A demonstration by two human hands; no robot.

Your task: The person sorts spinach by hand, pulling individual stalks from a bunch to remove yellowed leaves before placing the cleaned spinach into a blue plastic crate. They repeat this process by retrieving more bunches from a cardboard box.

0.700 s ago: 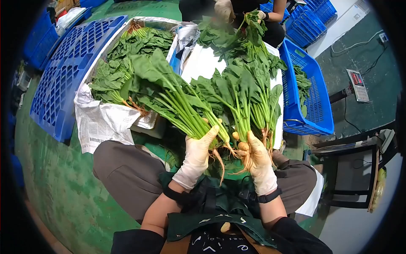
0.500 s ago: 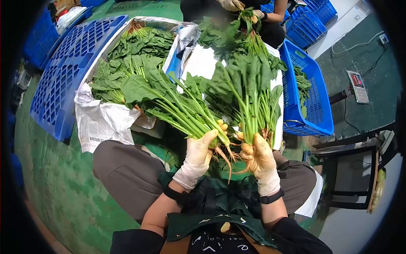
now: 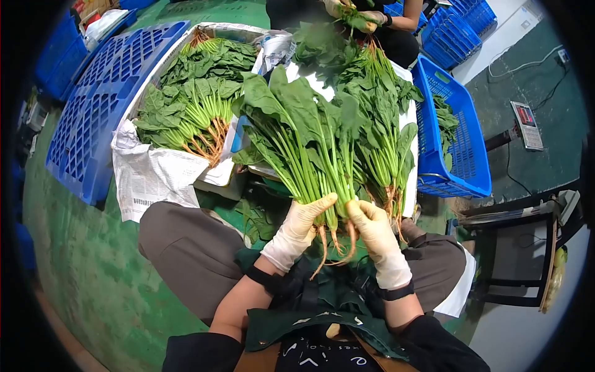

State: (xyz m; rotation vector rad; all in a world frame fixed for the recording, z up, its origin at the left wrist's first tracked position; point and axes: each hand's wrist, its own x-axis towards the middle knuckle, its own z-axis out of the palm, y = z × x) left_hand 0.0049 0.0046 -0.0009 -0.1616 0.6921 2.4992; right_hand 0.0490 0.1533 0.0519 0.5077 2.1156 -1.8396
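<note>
Between my gloved hands stands one bunch of spinach (image 3: 308, 155), leaves pointing away from me and pinkish roots hanging toward my lap. My left hand (image 3: 290, 232) is closed round the stem bases on the bunch's left side, thumb across the front. On the right side, my right hand (image 3: 378, 239) grips stems just above the roots. Behind the bunch, more spinach (image 3: 387, 146) lies on a white surface, roots toward me. To the left, a newspaper-lined box (image 3: 158, 177) holds layered spinach (image 3: 195, 118) with its roots at the near edge.
A blue basket (image 3: 462, 136) with some leaves stands at the right, near a scale display (image 3: 527, 126). A blue plastic pallet (image 3: 93, 124) leans beside the box. Across from me, another person's gloved hands (image 3: 356, 17) hold greens. A black-framed stand (image 3: 514, 248) is at right.
The spinach in my two hands has come together into one bunch. My left hand's bunch has swung rightward and more upright, uncovering roots in the box.
</note>
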